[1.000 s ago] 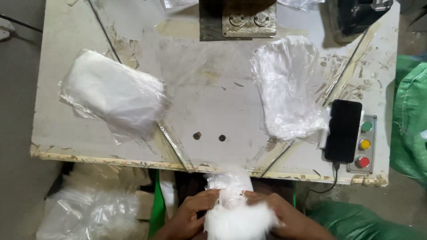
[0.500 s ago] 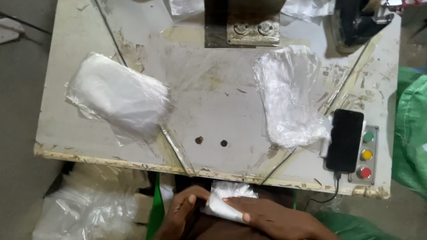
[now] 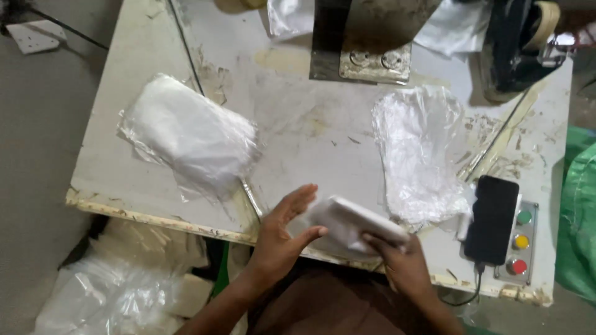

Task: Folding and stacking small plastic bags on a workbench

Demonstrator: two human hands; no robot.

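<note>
Bare hands [image 3: 282, 239], bare forearms, no sleeves, brown garment [image 3: 323, 307]

Your hands press a soft, matt white cloth pad [image 3: 351, 224] at the table's [image 3: 310, 133] near edge; the tabletop looks painted, worn, scratched and chipped rough along that edge. Glossy, crinkled clear plastic bags lie as a left stack [image 3: 189, 133] and a right stack [image 3: 419, 155]. The machine's base plate [image 3: 372, 62] at the far edge is dull metal.
</note>
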